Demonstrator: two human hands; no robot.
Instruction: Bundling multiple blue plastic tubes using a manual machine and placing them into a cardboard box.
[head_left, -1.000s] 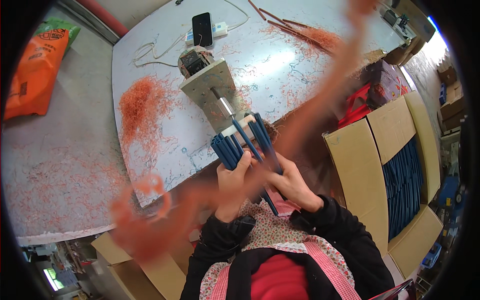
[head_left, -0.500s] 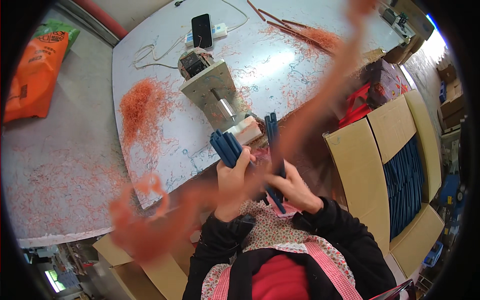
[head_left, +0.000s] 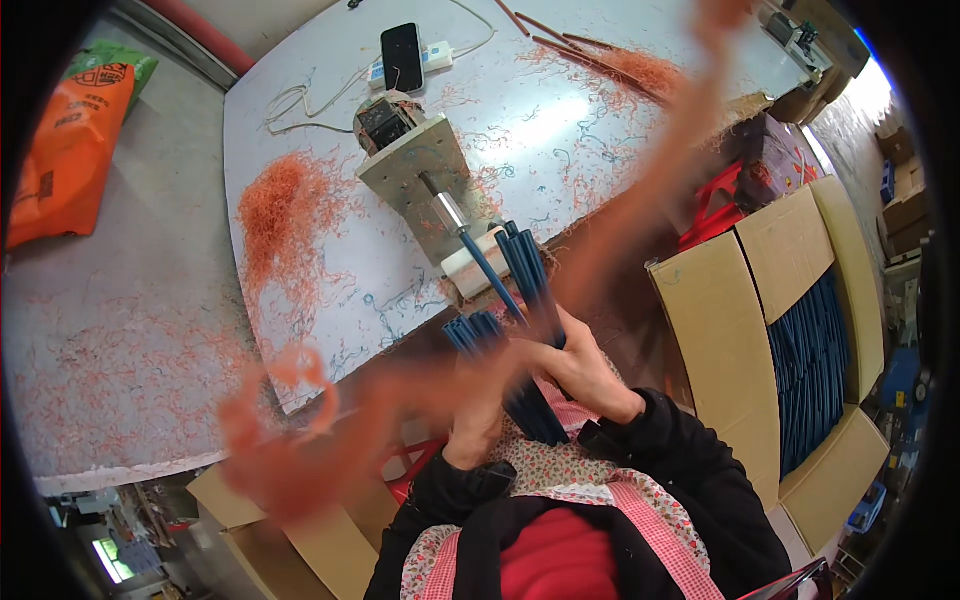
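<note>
My left hand (head_left: 478, 425) is closed round a bundle of thin blue tubes (head_left: 470, 328), partly covered by a blurred orange strand close to the camera. The lower ends of blue tubes show over my apron between the hands. My right hand (head_left: 592, 378) grips a second blue bundle (head_left: 530, 262), raised beside a white block (head_left: 468, 272). One single blue tube (head_left: 487, 266) slants across the block from the right hand, its far end at the metal sleeve (head_left: 449, 212) of a small mounted motor (head_left: 388, 122). Whether it sits inside the sleeve is hard to tell.
Orange shavings (head_left: 285, 215) are heaped on the white table (head_left: 330, 110), with blue curls scattered about. A phone (head_left: 402, 58) rests on a power strip; brown-red sticks (head_left: 600, 70) lie farther right. An open cardboard box (head_left: 715, 330) of blue tubes (head_left: 808, 370) stands at right.
The right hand's bundle has swung up and left beside the block, and a single tube now reaches the motor's sleeve. The left hand and its bundle have moved lower and slightly right.
</note>
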